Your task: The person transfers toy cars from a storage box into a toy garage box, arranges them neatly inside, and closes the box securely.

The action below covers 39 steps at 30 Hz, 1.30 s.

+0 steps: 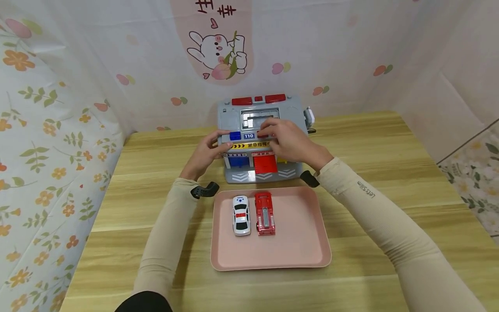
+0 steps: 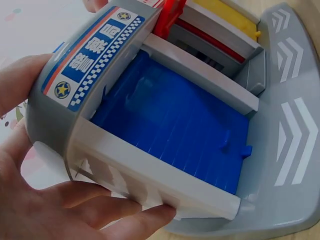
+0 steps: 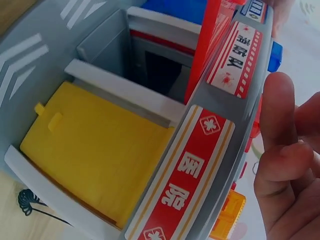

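A grey toy station point(image 1: 230, 117) stands by the back curtain. My left hand point(image 1: 203, 155) grips its left end, thumb and fingers around the corner; in the left wrist view the hand point(image 2: 65, 205) lies along the side wall by the lowered blue door point(image 2: 175, 120). My right hand point(image 1: 292, 142) is over the red button on the front ledge, fingers bent; whether it presses is hidden. The right wrist view shows the right hand point(image 3: 285, 160) beside the front panel. The red door point(image 3: 205, 50) is swung outward, while the yellow door point(image 3: 90, 150) is down.
In front of the station, a pink tray point(image 1: 288, 242) holds a white police car point(image 1: 241, 223) and a red toy vehicle point(image 1: 265, 214) side by side. A white part point(image 1: 309, 118) sticks out at the station's right side. A black cord point(image 3: 31, 200) lies beside it.
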### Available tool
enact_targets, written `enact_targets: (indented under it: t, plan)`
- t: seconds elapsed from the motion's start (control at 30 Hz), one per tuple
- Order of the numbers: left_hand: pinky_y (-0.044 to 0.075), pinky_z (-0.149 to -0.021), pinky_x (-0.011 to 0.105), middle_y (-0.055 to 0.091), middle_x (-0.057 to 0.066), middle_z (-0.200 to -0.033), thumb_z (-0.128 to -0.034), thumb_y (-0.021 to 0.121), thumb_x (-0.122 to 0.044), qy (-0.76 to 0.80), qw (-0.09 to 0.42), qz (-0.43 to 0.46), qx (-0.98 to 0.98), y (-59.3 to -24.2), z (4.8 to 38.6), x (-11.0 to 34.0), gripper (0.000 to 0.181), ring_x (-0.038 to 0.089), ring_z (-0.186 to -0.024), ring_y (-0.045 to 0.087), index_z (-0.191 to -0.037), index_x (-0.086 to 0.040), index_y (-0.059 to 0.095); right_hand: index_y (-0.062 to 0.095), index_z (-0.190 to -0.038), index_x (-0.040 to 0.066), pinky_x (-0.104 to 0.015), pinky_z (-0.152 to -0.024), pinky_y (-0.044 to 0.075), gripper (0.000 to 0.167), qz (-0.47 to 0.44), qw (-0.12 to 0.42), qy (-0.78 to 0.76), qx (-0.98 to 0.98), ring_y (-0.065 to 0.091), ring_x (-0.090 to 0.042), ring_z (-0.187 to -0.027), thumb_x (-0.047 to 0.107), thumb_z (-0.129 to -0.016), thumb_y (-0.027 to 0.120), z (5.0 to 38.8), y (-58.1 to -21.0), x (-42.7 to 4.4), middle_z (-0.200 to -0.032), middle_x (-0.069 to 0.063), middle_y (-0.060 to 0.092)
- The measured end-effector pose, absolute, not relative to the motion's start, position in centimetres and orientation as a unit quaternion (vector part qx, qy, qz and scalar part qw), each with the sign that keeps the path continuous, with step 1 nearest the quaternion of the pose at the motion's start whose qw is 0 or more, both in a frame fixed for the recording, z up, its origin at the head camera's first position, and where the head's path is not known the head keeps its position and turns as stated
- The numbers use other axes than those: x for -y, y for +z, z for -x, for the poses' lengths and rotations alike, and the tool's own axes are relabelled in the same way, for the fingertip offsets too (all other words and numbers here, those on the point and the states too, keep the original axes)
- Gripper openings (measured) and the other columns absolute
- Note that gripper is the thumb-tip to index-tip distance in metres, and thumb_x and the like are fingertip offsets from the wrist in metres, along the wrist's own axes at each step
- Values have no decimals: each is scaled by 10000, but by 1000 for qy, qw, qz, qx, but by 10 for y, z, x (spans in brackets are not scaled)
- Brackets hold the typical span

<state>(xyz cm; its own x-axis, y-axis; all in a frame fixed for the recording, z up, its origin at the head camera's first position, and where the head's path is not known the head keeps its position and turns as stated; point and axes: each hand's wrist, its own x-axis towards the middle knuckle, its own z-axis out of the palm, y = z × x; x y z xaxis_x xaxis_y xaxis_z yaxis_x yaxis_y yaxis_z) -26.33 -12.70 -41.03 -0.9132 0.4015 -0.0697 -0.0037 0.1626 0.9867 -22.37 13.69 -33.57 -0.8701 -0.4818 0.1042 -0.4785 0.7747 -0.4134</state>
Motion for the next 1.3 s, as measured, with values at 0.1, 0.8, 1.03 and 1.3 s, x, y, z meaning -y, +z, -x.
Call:
enact_targets:
  t: [0.1, 0.8, 1.03, 1.3]
  plan:
    - [578, -956, 361, 530, 131, -1389, -993, 620, -226, 631, 154, -137, -748, -411, 264, 127, 421, 226, -1133, 599, -1400, -152, 539, 693, -1268, 49, -487, -1129, 454, 385, 252, 0, -224, -941, 532, -304, -1264, 8, -916, 544, 224, -336, -137, -1372, -120, 584]
    - [502, -1074, 522, 476, 116, -1476, -996, 609, -307, 605, 135, -139, -772, -415, 262, 125, 454, 330, -1228, 566, -1422, -179, 515, 699, -1255, 98, -390, -839, 603, 352, 243, -9, -308, -920, 626, -248, -993, 51, -939, 551, 213, -326, -149, -1299, -86, 664]
    - [488, -1088, 536, 441, 112, -1513, -1002, 600, -306, 609, 136, -141, -769, -416, 260, 126, 454, 353, -1263, 548, -1427, -178, 506, 699, -1223, 65, -357, -787, 608, 303, 268, -7, -342, -901, 672, -225, -894, 72, -941, 589, 199, -329, -159, -1221, -104, 682]
    - [475, -1095, 553, 416, 98, -1542, -1007, 589, -307, 609, 129, -149, -769, -418, 260, 127, 458, 367, -1289, 530, -1439, -184, 499, 697, -1242, 87, -242, -638, 532, 314, 289, 26, -358, -888, 588, -164, -710, 80, -929, 671, 178, -334, -165, -1074, -77, 715]
